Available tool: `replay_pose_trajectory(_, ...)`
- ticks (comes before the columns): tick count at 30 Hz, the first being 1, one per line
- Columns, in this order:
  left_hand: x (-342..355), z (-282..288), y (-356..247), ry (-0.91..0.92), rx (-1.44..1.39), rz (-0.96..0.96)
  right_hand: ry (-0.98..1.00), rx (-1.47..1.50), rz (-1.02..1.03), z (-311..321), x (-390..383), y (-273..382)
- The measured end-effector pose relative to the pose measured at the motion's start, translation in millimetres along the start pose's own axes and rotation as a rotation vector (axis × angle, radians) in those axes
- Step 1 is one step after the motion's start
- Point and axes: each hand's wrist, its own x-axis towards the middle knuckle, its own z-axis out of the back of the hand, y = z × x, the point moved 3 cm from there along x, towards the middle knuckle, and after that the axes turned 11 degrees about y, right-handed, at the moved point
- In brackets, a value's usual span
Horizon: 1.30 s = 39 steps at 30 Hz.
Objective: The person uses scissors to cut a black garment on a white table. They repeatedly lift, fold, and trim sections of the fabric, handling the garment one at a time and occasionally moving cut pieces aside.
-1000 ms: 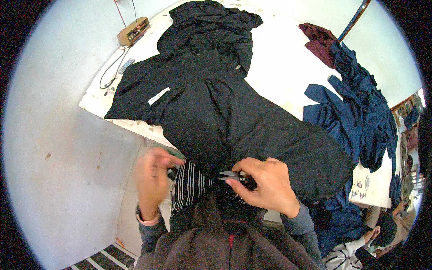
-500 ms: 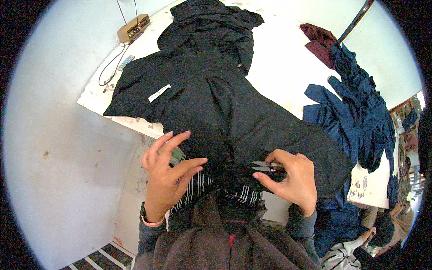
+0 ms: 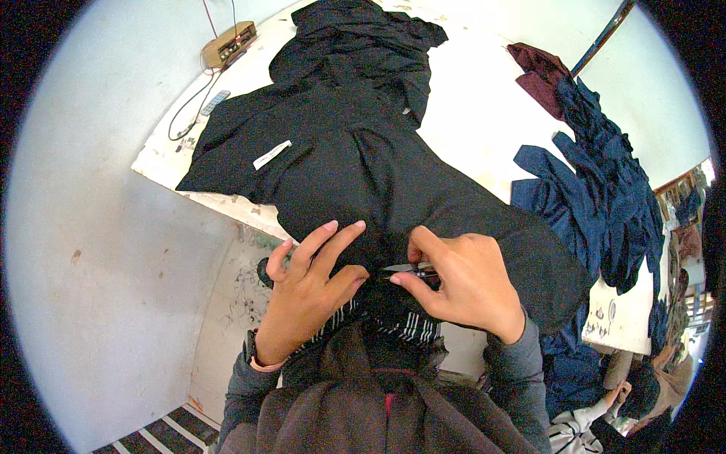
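Both hands have drawn closer together at the table's (image 3: 484, 113) near edge. Left hand (image 3: 306, 291) is pressing its spread fingers flat on the black garment (image 3: 378, 174), which is draping over that edge, while the right hand (image 3: 465, 284) is pinching small thread snips (image 3: 408, 268) against the fabric beside it.

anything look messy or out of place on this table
Nothing looks damaged or spilled. The navy garments lie in a loose heap that hangs over the right edge of the white table. The black garment droops off the near edge, where the left hand presses it and the right hand holds small snips.
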Motion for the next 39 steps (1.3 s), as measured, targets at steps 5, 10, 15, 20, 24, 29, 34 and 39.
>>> replay_pose_trajectory(5,-1.8,0.3,1.2,-0.006,-0.008,0.0,0.139,-0.065,0.06,-4.8,21.2,2.4)
replay_pose_trajectory(10,-0.5,-2.5,2.7,-0.03,-0.02,-0.008,0.23,-0.065,0.071,-7.7,26.1,3.4)
replay_pose_trajectory(15,-0.6,3.5,15.2,-0.094,-0.239,0.142,0.132,0.105,0.066,-3.9,17.4,-6.9)
replay_pose_trajectory(20,-12.2,-16.9,-16.7,0.06,-0.65,0.038,0.147,0.291,0.145,-33.5,10.2,-42.2)
replay_pose_trajectory(24,-13.1,-40.6,-16.1,-0.112,-0.735,0.083,0.167,0.703,0.02,-42.6,6.5,-62.9)
replay_pose_trajectory(29,5.3,-32.9,-13.3,0.114,-1.832,0.363,-0.076,0.692,-0.046,-39.3,-0.9,-59.7)
replay_pose_trajectory(34,11.7,-27.8,-8.7,0.115,-1.864,0.371,-0.454,0.506,0.049,-25.9,-10.8,-41.2)
replay_pose_trajectory(39,14.6,-28.5,-11.9,0.083,-1.826,0.308,-0.526,0.124,0.227,-33.7,-13.4,-26.7)
